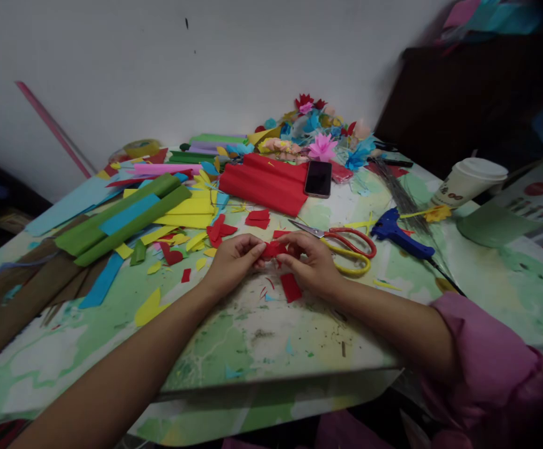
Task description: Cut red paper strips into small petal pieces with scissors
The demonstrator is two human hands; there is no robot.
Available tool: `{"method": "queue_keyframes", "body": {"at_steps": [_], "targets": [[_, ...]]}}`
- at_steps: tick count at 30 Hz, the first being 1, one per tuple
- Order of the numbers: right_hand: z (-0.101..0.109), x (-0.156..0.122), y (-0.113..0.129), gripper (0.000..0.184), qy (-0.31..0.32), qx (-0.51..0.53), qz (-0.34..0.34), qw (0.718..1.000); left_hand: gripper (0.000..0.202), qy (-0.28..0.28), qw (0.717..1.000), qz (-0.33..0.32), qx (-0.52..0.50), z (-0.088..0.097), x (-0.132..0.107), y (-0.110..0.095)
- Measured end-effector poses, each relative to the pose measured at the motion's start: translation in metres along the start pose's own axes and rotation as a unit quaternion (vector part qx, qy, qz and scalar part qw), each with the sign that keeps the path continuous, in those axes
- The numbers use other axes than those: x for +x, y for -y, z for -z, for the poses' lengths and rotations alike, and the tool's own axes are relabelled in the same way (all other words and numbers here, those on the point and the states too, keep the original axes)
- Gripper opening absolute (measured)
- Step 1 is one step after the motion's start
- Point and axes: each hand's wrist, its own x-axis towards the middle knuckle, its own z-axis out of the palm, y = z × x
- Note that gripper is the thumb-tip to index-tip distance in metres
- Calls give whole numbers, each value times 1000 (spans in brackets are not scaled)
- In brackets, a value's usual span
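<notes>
Between my two hands, over the front middle of the table, is a small piece of red crepe paper (pixel 274 250). My left hand (pixel 237 260) pinches its left end between thumb and fingers. At the right end, my right hand (pixel 309 260) grips it the same way. Below the right fingers lies a red paper rectangle (pixel 291 287). Scissors (pixel 346 243) with one red and one yellow handle rest just beyond my right hand. More cut red pieces (pixel 220 231) lie past my left hand, and a red strip is partly hidden behind the right fingers.
A blue glue gun (pixel 400 234) lies to the right, near a white paper cup (pixel 470 181) and thin wires (pixel 405 199). Behind are a phone (pixel 317 179), a red crepe sheet (pixel 264 181) and paper flowers (pixel 322 146). Green crepe rolls (pixel 131 218) and yellow scraps cover the left.
</notes>
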Motion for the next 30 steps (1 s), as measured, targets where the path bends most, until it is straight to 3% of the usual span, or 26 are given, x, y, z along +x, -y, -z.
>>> {"method": "queue_keyframes", "body": {"at_steps": [3,7,13,17,20,23,27,30], "targets": [[1,1,1,11,-10,-20,56,998,27,5,1000,5,4,-1,0,1],[1,-1,0,16,-8,-17,94,995,27,-5,1000,13,6,-1,1,1],[3,0,1,22,-22,-113,168,979,26,-1,999,28,15,-3,-1,-4],[4,0,4,24,10,-135,195,971,27,2,999,38,9,-4,-2,-5],[4,-1,7,16,41,-119,180,976,29,-5,999,39,-8,-4,-2,-3],[3,-2,8,4,13,-89,129,988,29,-6,999,32,-18,-4,-2,-2],[3,-1,6,8,-48,-57,57,996,28,6,1000,19,-13,-4,-2,-3],[3,1,5,10,-34,-76,32,996,27,6,1000,12,-11,-5,-3,-4]]}}
